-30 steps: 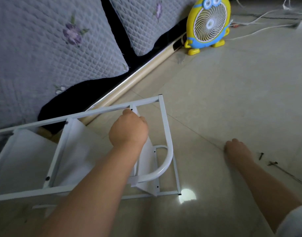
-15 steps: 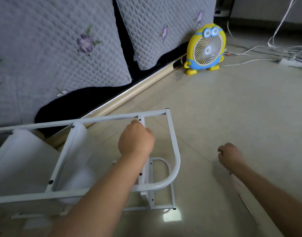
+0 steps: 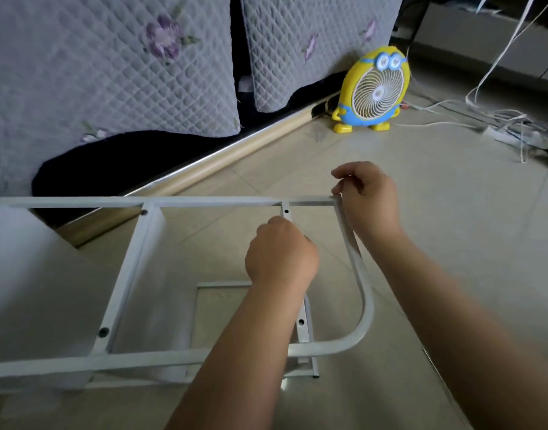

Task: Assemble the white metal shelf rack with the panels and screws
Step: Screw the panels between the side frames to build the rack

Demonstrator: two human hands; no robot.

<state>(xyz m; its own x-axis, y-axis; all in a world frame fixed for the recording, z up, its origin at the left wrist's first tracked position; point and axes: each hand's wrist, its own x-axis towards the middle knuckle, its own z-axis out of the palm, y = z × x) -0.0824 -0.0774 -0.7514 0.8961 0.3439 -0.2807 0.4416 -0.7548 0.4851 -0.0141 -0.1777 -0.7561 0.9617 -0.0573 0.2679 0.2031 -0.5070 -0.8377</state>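
The white metal rack frame (image 3: 204, 202) lies on its side on the tiled floor, its curved tube end (image 3: 364, 308) toward the right. White shelf panels (image 3: 24, 274) sit between its side frames at the left. My left hand (image 3: 280, 257) grips the frame's short crossbar (image 3: 286, 211) just below a screw hole. My right hand (image 3: 367, 197) is at the frame's far right corner, thumb and forefinger pinching something small like a screw, which the fingertips hide.
A yellow cartoon fan (image 3: 375, 88) stands on the floor at the back. Quilted grey cushions (image 3: 111, 72) lean over a wooden sofa rail (image 3: 204, 164) behind the rack. White cables and a power strip (image 3: 499, 135) lie at the far right.
My right hand has lifted off the floor, where loose screws lay, and moved up to the frame's far right corner. My left hand keeps its grip on the crossbar. The view has tilted up.
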